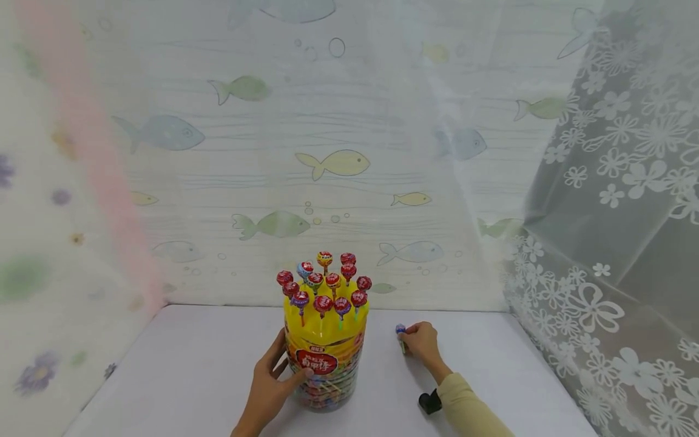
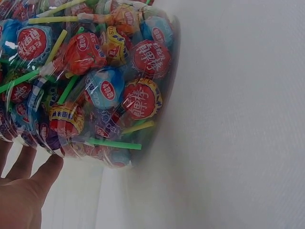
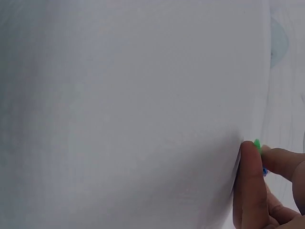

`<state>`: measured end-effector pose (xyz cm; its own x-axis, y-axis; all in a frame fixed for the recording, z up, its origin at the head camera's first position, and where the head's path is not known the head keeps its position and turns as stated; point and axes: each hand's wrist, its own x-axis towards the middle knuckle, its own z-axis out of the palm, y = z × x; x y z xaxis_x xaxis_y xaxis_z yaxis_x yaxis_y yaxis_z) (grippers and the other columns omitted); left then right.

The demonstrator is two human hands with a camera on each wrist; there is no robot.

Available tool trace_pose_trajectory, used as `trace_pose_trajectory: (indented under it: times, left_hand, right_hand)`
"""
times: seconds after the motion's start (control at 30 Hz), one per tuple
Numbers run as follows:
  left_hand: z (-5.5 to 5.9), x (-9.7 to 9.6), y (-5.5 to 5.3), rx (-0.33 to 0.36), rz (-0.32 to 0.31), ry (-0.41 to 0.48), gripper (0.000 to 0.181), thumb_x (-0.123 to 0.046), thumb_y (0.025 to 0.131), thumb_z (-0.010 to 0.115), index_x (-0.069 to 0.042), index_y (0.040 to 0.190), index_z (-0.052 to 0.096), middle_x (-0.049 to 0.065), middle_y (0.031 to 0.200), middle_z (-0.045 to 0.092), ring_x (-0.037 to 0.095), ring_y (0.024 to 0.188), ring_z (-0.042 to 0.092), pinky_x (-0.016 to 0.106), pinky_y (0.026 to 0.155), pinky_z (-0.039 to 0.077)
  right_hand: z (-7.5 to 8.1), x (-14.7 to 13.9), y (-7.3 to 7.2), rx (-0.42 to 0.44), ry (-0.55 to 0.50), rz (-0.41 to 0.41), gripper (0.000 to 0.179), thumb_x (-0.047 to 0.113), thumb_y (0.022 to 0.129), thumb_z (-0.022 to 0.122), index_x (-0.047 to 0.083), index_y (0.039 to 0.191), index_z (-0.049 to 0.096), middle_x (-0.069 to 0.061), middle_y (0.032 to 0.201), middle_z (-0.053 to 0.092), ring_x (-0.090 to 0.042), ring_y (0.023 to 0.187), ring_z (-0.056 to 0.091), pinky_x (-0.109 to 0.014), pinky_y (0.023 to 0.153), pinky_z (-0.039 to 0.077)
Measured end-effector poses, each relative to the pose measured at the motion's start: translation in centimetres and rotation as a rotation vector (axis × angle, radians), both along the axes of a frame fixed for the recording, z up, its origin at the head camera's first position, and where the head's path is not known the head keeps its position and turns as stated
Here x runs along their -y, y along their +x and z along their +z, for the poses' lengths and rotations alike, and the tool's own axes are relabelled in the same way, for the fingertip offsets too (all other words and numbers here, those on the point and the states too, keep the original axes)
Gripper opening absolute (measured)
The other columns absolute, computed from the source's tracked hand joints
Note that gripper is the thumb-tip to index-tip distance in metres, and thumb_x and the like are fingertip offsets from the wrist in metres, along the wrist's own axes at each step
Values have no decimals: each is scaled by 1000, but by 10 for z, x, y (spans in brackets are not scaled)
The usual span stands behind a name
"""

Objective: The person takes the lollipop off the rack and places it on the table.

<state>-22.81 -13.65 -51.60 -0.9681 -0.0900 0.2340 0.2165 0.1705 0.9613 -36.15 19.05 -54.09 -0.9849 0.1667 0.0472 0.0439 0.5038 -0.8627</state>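
A clear plastic jar (image 1: 326, 388) with a yellow top stands on the white table, packed with wrapped lollipops. Several lollipops (image 1: 323, 305) in red, purple and yellow wrappers stand upright in its yellow lid (image 1: 314, 328). My left hand (image 1: 266, 386) holds the jar at its left side, thumb across the front near the red label. In the left wrist view its fingers (image 2: 45, 174) lie against the jar wall. To the right of the jar, my right hand (image 1: 423, 345) pinches a blue-wrapped lollipop (image 1: 400, 328); its green stick (image 3: 257, 143) shows between thumb and forefinger in the right wrist view.
The white tabletop (image 1: 202, 370) reaches back to a fish-patterned curtain (image 1: 349, 200). Sheer flowered fabric (image 1: 617, 340) borders the right side, and a flower-printed sheet (image 1: 49, 315) the left. A small black device (image 1: 430, 402) is at the right wrist.
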Motion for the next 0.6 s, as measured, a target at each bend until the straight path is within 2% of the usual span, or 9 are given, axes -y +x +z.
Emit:
trace_pose_trajectory:
  times: [0.33, 0.6]
  left_hand:
    - [-1, -2, -1, -2, -6, 3, 94, -20, 86, 83, -8, 161, 27, 17, 163, 35, 44, 147, 36, 60, 113, 41]
    - [-3, 0, -2, 6, -1, 6, 94, -21, 86, 83, -7, 161, 27, 16, 163, 34, 43, 147, 36, 59, 113, 41]
  right_hand:
    - [1, -3, 2, 11, 29, 20, 15, 1, 84, 76, -12, 88, 69, -12, 70, 67, -12, 55, 63, -24, 48, 58]
    - [8, -4, 17, 17, 44, 35, 21, 5, 86, 76, -13, 91, 68, -9, 63, 65, -11, 48, 61, -24, 47, 57]
